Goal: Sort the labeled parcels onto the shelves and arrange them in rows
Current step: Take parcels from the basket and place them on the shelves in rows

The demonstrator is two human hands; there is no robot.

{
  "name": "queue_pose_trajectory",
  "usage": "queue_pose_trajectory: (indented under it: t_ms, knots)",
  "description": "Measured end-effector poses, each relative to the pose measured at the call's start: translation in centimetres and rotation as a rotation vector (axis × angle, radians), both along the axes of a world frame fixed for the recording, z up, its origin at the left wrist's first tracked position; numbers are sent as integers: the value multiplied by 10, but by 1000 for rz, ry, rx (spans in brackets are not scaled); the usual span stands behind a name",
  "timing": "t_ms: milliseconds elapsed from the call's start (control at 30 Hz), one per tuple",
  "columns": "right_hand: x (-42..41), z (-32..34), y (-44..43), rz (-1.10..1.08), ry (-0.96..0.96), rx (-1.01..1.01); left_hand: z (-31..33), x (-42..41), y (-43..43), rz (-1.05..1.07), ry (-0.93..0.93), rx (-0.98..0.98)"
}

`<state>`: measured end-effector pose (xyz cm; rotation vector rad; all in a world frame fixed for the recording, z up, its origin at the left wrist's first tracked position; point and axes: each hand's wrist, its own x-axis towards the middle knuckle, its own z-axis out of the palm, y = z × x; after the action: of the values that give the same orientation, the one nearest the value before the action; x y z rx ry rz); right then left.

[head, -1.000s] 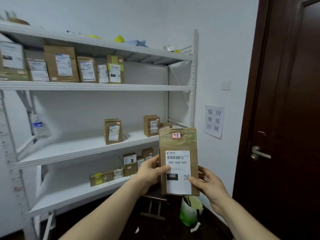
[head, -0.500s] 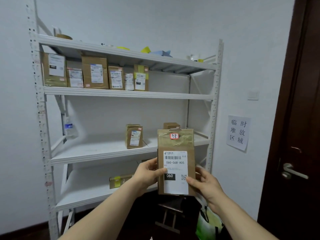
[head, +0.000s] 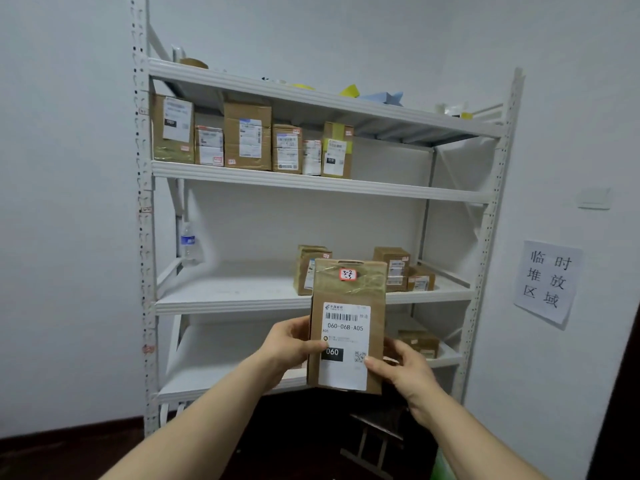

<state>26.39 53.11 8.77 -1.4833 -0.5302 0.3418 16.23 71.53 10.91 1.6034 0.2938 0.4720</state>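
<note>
Head camera: the brown parcel (head: 348,327) is held upright in mid-air in front of the white shelf rack (head: 311,181), label 060-06B-A05 facing us and a small red-edged sticker (head: 348,274) near its top. The left hand (head: 294,344) grips its left edge, thumb on the front, and the right hand (head: 403,370) clasps the lower right edge, fingers (head: 398,348) curled behind. Behind, a row of parcels (head: 252,140) lines the second shelf down, with a few boxes (head: 401,268) on the shelf below.
</note>
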Motion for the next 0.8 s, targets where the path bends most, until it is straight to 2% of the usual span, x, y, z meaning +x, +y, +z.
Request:
queue_pose_trajectory:
  t_ms: [167,433,800]
  knots:
    - [0,-11,56,54,-23,-54,-14,-8,53,14,102,70]
    - [17,-38,146,128,7,-127,-41,-2,130,207,126,60]
    - [124,-39,260,272,-44,-242,-39,87,226,323,140,29]
